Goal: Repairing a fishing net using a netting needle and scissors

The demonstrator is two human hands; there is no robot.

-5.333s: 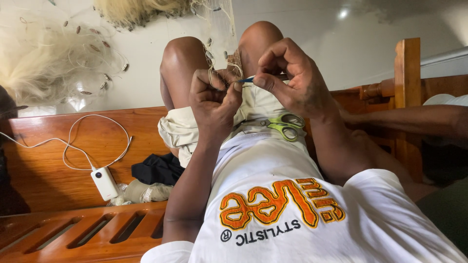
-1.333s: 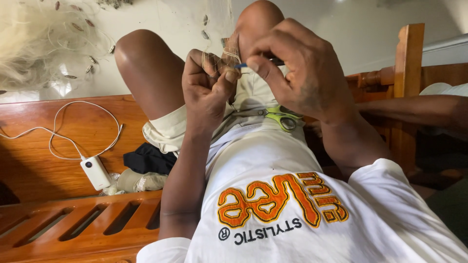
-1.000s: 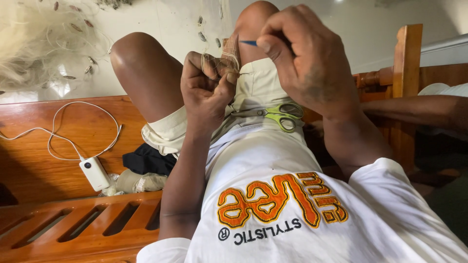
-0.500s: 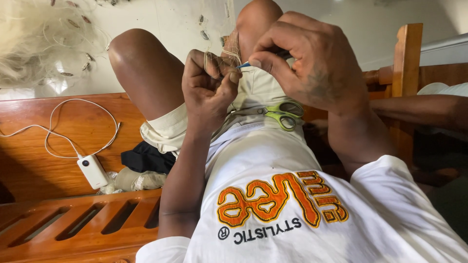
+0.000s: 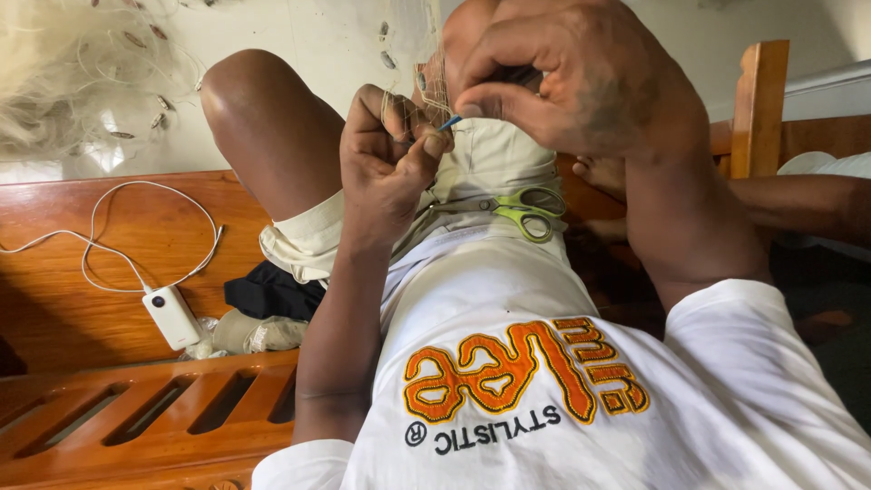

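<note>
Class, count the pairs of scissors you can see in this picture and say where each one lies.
1. The green-handled scissors lie on the person's lap, below the right hand and right of the left hand. Others may be hidden under the hands or clothing.

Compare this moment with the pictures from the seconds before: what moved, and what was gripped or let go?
The right hand, which had lifted away up and to the right a second ago, is back down with the blue tool tip against the left hand. Nothing was let go: the left hand keeps pinching the net strands, the right keeps the tool. The green scissors on the lap and the white charger on the bench lie as before.
</note>
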